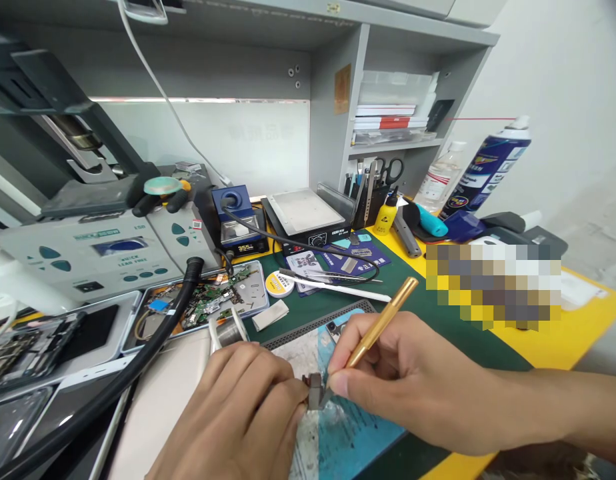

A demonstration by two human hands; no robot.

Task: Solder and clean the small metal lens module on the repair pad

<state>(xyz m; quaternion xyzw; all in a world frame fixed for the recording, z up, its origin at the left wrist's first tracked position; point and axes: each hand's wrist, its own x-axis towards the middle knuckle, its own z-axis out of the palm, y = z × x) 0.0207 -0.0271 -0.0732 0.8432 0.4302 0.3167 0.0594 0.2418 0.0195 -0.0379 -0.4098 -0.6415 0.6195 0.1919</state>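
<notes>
My left hand pinches a small grey metal part between thumb and fingertips, just above the blue work mat. My right hand grips a gold-handled tool like a pen, tip at the part. Step in hand, I judge: working on the part's edge. Next move needs a steady pinch and light tip pressure. Tool's long axis runs from the part up-right, away from me.
</notes>
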